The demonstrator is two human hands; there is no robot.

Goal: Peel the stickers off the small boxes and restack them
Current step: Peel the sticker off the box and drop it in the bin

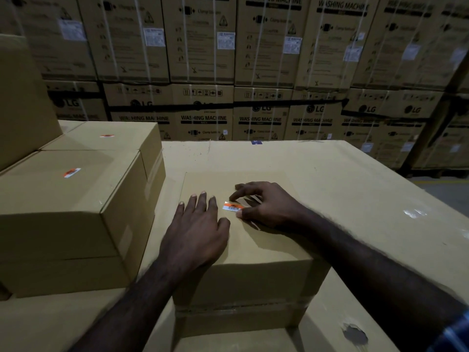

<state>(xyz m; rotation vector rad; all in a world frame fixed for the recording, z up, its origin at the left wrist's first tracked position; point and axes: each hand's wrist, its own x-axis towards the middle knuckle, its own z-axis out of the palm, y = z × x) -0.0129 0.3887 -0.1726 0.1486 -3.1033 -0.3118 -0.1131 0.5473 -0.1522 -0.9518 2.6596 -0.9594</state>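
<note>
A person's right hand (264,203) works at a small orange-and-white barcode sticker (232,207) on the top face of a small plain brown cardboard box (253,250). The forefinger and thumb are curved in toward the label's right end and close upon it. Whether they already have an edge lifted cannot be told; the sticker appears to lie mostly flat. Just left of the sticker, the left hand (198,224) lies palm-down with fingers straight and slightly spread, pressing on the same box lid, seemingly to steady it.

That box sits on a broad, flat tan cardboard surface (355,189), scuffed and torn near the lower right. Left of the box in hand and just beside it stands a stack of similar brown cartons. The nearer top carton (58,199) bears its own orange-and-white sticker (71,172), and the carton behind it (111,138) bears another (106,135). Both labels look untouched.

Behind the box in hand rises a wall of large strapped washing-machine cartons (253,72).

By this evidence the job is at an early or middle stage. One label is only being started, at least two more in view remain to be peeled, and this box is yet to be restacked. No finished, sticker-free pile can be identified with any certainty.
</note>
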